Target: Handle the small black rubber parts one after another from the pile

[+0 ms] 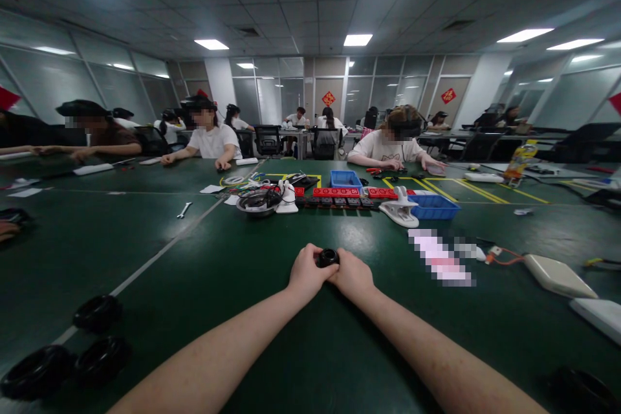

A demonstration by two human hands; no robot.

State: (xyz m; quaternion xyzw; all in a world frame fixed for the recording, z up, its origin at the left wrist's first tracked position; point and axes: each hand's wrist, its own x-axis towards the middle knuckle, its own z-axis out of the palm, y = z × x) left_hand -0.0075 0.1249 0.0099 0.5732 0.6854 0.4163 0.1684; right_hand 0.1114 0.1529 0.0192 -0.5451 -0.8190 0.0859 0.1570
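Observation:
Both my hands are closed around a small black ring-shaped part (328,257) with a round opening facing up. My left hand (305,273) wraps its left side, with the thumb across the near side. On the other side my right hand (355,277) grips it, fingers partly hidden. The hands meet low over the green table (272,362). Several similar black ring-shaped parts lie apart from them: a ring (98,313), a larger ring (39,372) and a third ring (102,361) at the lower left, and a dark ring (582,391) at the lower right.
Beyond my hands stand a metal bowl of cables (258,204), a red-and-black rack (337,198), a white clamp (400,211) and a blue tray (435,208). A wrench (184,209) lies left. A cream box (560,275) with a cable sits right. Co-workers sit across the table.

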